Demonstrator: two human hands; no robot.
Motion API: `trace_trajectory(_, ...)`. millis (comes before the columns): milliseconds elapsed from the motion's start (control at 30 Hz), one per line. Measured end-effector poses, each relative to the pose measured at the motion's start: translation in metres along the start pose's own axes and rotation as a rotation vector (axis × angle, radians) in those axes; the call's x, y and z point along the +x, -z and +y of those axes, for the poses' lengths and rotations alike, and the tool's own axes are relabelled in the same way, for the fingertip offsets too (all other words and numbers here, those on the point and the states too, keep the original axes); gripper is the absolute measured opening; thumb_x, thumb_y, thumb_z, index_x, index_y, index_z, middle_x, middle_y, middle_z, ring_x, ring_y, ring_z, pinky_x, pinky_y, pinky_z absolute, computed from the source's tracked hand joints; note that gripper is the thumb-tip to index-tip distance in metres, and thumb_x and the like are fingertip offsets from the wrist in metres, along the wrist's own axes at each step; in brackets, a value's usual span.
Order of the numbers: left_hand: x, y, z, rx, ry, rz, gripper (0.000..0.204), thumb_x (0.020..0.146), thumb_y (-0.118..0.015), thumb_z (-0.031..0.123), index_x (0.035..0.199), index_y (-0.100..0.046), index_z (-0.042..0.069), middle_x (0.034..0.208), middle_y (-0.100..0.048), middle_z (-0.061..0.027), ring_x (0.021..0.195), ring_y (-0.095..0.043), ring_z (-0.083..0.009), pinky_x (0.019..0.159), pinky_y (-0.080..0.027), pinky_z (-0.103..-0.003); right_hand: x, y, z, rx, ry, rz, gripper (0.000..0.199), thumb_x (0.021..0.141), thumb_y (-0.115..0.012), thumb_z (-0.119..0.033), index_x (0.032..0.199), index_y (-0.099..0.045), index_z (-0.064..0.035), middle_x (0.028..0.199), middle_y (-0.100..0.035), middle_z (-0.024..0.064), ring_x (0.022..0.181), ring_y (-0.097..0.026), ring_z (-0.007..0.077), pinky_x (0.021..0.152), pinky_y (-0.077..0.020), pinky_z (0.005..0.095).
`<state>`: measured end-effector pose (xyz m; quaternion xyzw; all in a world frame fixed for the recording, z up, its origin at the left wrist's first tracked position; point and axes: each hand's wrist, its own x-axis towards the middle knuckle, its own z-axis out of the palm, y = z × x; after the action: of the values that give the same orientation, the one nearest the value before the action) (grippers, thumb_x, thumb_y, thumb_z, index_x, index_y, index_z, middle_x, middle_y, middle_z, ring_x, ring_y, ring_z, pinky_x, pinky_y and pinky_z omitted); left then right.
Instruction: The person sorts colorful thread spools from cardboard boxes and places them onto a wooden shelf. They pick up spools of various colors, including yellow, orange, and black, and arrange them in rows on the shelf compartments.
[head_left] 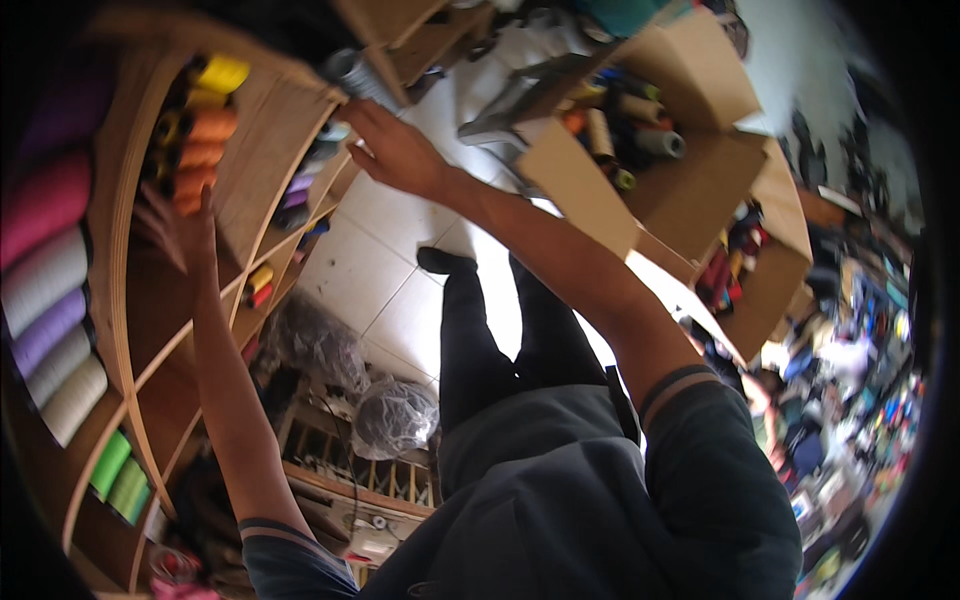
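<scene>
Now the left hand (188, 232) is up in the wooden shelf unit (265, 135), right at the stack of orange thread spools (205, 155)! Its fingers are spread wide, thumb well apart, with the lowest orange spool lying just beyond and between them; whether skin meets thread, I cannot tell. Yellow spools (220, 73) sit above the orange ones in the same compartment.

Over to the right hand (408, 155), reaching across to the shelf's front edge: fingers loosely bent, thumb hanging apart, palm showing no spool. A grey thread cone (358, 78) stands just past those fingertips, and I can't make out any contact with it.

Further along the unit, purple spools (297, 190) fill a neighbouring compartment, while at far left a pink spool (45, 205) tops grey and lavender ones, with bright green spools (120, 475) lower down.

Below, white floor tiles (385, 270) gleam around the person's dark trousers (475, 335). An open cardboard box (700, 205) gapes to the right, mixed thread cones (600, 135) piled inside, and red spools (715, 275) show between more flaps. Clear plastic wraps a bundle (395, 418) near the shelves, and a blurred, colourful clutter (850, 380) crowds the room's far right.
</scene>
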<state>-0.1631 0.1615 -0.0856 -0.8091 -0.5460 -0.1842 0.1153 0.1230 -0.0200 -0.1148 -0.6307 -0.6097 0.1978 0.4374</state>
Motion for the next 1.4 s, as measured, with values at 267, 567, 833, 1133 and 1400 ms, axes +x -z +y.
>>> trace_trajectory(267, -0.113, 0.033, 0.151, -0.264, -0.202, -0.193, 0.075, 0.091, -0.050, 0.050, 0.149, -0.023, 0.010, 0.155, -0.010, -0.0239, 0.144, -0.006, -0.0413, 0.106, -0.006, -0.069, -0.144, 0.161, -0.050, -0.233, -0.163, 0.151, 0.036, 0.082, -0.059, -0.002, 0.118, -0.053, -0.0051, 0.124, -0.048, 0.0138, 0.116, -0.051, 0.0318, 0.093, -0.0456, 0.0392)
trace_trajectory(567, -0.124, 0.149, 0.364, -0.836, -0.269, -0.197, 0.037, 0.083, -0.061, 0.002, 0.119, -0.056, 0.001, 0.129, -0.046, -0.0209, 0.121, -0.043, -0.0375, 0.101, -0.034, -0.047, -0.234, 0.231, -0.080, 0.028, -0.373, 0.175, 0.031, 0.082, -0.059, 0.001, 0.112, -0.055, -0.0050, 0.117, -0.050, 0.0143, 0.111, -0.054, 0.0291, 0.088, -0.0473, 0.0382)
trace_trajectory(833, -0.087, 0.131, 0.504, -0.872, -0.590, -0.343, 0.036, 0.086, -0.056, 0.001, 0.121, -0.053, -0.001, 0.124, -0.050, -0.0218, 0.116, -0.046, -0.0398, 0.098, -0.038, -0.046, -0.213, 0.275, -0.003, -0.255, -0.528, 0.431, 0.042, 0.079, -0.058, 0.000, 0.121, -0.049, -0.0010, 0.124, -0.046, 0.0190, 0.116, -0.045, 0.0384, 0.097, -0.0386, 0.0452)
trace_trajectory(1133, -0.114, 0.008, 0.519, -0.454, -0.526, -0.916, 0.043, 0.083, -0.059, 0.011, 0.124, -0.051, 0.001, 0.118, -0.056, -0.0213, 0.118, -0.047, -0.0385, 0.099, -0.041, -0.045, -0.209, 0.241, 0.052, -0.288, -1.020, 0.358, 0.044, 0.075, -0.064, -0.005, 0.117, -0.051, 0.0000, 0.118, -0.048, 0.0193, 0.115, -0.046, 0.0392, 0.098, -0.0394, 0.0468)
trace_trajectory(1400, -0.125, -0.070, 0.530, -0.192, -0.577, -1.161, 0.050, 0.082, -0.062, 0.018, 0.129, -0.049, 0.007, 0.128, -0.054, -0.0174, 0.127, -0.042, -0.0394, 0.102, -0.041, -0.047, -0.190, 0.216, 0.111, -0.334, -1.319, 0.194, 0.038, 0.072, -0.070, -0.008, 0.108, -0.058, -0.0072, 0.110, -0.054, 0.0129, 0.098, -0.060, 0.0352, 0.081, -0.0533, 0.0427)
